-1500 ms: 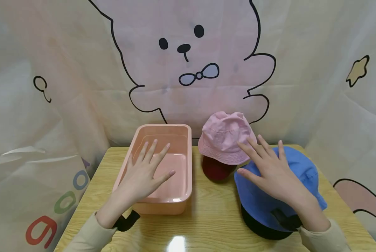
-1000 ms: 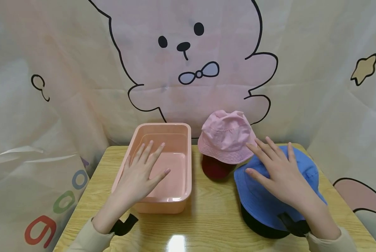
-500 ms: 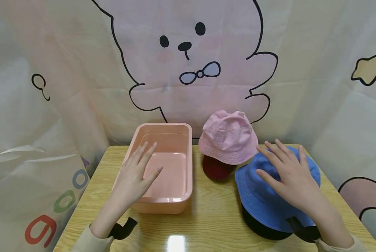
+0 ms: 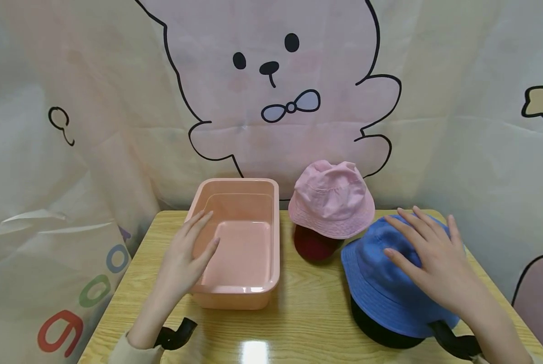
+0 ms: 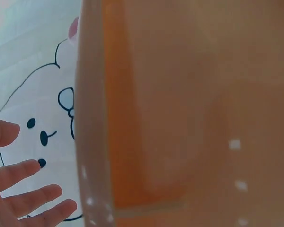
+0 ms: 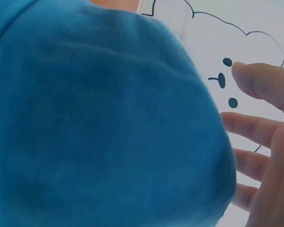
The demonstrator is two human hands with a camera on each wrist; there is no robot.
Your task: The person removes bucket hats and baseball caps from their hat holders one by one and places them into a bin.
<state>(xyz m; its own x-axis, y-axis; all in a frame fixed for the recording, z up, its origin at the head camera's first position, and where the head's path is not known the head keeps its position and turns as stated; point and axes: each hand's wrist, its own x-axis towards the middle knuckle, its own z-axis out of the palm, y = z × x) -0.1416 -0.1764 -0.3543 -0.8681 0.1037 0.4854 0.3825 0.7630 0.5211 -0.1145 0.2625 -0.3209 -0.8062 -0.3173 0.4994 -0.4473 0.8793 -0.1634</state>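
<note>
My left hand [image 4: 180, 258] hovers over the left side of a peach plastic bin [image 4: 275, 242], fingers spread and holding nothing. In the left wrist view the bin's wall [image 5: 194, 94] fills most of the picture, with the fingers beside it. My right hand [image 4: 440, 263] is over a blue bucket hat [image 4: 376, 283], its fingers loosely spread. The blue hat's crown [image 6: 113, 123] looms large in the right wrist view, the fingertips close along its edge. Under the blue hat shows a black brim [image 4: 380, 331]. A pink bucket hat [image 4: 332, 197] sits over a dark red cap brim [image 4: 314, 245].
Everything stands on a light wood table [image 4: 294, 323], its back edge near a printed curtain [image 4: 444, 101] with a cartoon bear. The bin stands left of the hats. Black straps [image 4: 178, 336] circle both wrists.
Both hands have drifted apart, the left toward the bin's left rim and the right farther right over the blue hat. The bin and hats stay in place.
</note>
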